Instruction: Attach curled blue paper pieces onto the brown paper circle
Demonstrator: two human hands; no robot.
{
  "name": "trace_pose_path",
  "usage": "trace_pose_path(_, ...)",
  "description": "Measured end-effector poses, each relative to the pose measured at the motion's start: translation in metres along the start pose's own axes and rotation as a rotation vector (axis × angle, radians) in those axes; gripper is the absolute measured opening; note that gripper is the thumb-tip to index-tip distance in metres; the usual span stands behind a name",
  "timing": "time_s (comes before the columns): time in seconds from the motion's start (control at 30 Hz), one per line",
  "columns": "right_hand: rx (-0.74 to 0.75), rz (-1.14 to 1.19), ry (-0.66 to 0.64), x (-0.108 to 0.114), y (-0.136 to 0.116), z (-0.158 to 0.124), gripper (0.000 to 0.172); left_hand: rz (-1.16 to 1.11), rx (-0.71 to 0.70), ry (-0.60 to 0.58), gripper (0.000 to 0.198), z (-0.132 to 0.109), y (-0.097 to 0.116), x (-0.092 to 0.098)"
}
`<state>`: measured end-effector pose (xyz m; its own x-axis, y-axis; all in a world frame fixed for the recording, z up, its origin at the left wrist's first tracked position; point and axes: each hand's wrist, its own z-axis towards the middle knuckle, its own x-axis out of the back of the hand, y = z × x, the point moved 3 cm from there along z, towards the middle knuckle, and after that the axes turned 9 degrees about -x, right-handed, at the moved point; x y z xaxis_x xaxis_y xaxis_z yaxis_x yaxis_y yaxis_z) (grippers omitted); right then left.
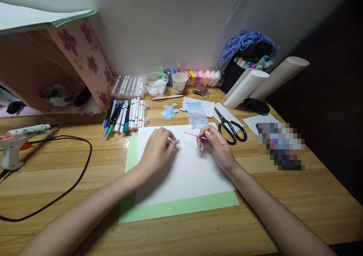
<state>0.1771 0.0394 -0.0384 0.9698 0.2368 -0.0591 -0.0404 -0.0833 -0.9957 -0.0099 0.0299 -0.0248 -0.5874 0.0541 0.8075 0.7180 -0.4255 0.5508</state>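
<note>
My right hand [214, 144] grips a thin pink stick-like tool [190, 134], its fine tip pointing left over the white paper sheet [181, 180]. My left hand [160, 146] rests above the same sheet, thumb and index finger pinched together at a tiny pale bit too small to name. A few small dark specks lie on the sheet between the hands. Under the white sheet a larger green sheet [178, 213] shows along the left and front. Just beyond, a paper piece with blue strokes [197, 114] and small blue-and-white scraps [168, 113] lie on the table.
Black-handled scissors [231, 129] lie right of the sheet. Markers [124, 116] are bunched at back left, near a plastic bowl [155, 85] and paper cup [180, 83]. A glue gun [14, 144] with a black cord [86, 165] is at left. White tubes [246, 89] lean at right.
</note>
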Motion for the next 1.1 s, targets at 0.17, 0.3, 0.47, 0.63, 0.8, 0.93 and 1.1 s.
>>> trace_pose_path(0.17,0.022,0.043,0.054,-0.016,0.006,-0.003,0.028,-0.419,0.3,-0.001,0.016,0.001,-0.032,0.012)
trace_pose_path(0.3,0.031,0.052,0.051,-0.024,0.008,0.001,0.031,-0.576,0.318,0.048,0.017,0.0,-0.035,0.012)
trace_pose_path(0.47,-0.006,0.151,0.073,-0.029,0.013,0.016,0.037,-0.615,0.264,0.031,0.018,0.0,-0.038,0.009)
trace_pose_path(0.63,-0.046,0.169,0.097,-0.032,0.021,0.024,0.044,-0.703,0.329,-0.093,0.024,-0.003,-0.039,0.002)
trace_pose_path(0.8,-0.086,0.141,0.085,-0.034,0.025,0.024,0.044,-0.684,0.34,-0.111,0.017,-0.004,-0.036,0.002)
trace_pose_path(0.93,-0.093,0.131,0.085,-0.034,0.026,0.025,0.043,-0.645,0.362,-0.067,0.019,-0.004,-0.039,0.005)
trace_pose_path(1.1,-0.101,0.121,0.095,-0.034,0.027,0.024,0.043,-0.592,0.35,-0.027,0.025,-0.004,-0.044,0.005)
